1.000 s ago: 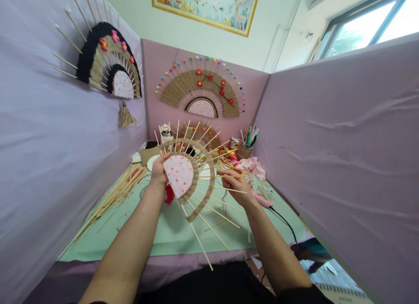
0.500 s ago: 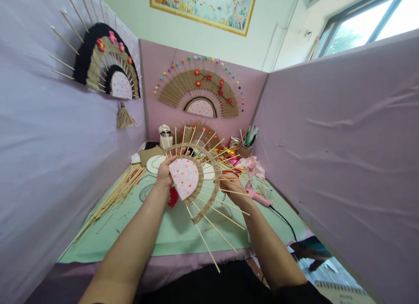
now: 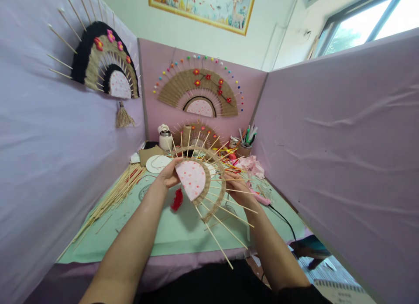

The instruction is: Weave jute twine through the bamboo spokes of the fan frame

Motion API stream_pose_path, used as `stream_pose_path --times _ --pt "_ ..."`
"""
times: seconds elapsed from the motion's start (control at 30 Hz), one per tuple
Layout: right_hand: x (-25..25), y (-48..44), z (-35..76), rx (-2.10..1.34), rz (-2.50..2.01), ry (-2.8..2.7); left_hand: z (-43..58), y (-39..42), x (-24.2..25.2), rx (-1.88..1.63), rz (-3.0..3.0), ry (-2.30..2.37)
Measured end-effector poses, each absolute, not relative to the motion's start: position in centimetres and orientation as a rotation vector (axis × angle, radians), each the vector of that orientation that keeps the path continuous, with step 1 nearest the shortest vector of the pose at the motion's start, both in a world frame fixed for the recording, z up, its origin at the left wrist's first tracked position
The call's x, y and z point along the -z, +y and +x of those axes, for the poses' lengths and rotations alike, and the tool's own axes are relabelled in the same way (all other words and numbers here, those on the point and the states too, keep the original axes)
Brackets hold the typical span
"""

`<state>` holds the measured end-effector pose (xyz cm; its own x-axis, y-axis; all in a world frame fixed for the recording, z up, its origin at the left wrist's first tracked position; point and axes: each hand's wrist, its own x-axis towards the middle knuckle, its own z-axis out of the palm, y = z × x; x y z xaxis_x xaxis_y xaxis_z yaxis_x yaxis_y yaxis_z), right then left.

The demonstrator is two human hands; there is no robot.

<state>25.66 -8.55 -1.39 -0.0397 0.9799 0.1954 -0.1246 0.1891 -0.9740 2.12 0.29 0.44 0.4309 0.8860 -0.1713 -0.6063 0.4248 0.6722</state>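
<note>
Green mat lies closest. Above it, a fan with long sticks is held up. The left hand grips its pink middle tight. The right hand pinches the sticks on the other side. Farther back, a wall fan hangs.

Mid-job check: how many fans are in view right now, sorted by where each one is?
Hung up: 2, the black-and-jute fan and the wide jute fan with red flowers
Propped at the back: 1, the small jute fan
In the left hand: 1, the unfinished pink-centred stick fan
Total: 4
</note>
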Motion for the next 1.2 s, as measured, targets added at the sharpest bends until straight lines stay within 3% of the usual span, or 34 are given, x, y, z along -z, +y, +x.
stream_pose_path --times 0.6,1.2 --pt "1.8 -8.1 27.4 -1.189 -0.828 -1.118 2.7 -0.1 -0.1 -1.24 0.551 0.523" --pt "0.1 -9.0 30.0 -0.952 -0.829 -1.151 1.3 -0.4 -1.0 -1.307 0.577 0.567"
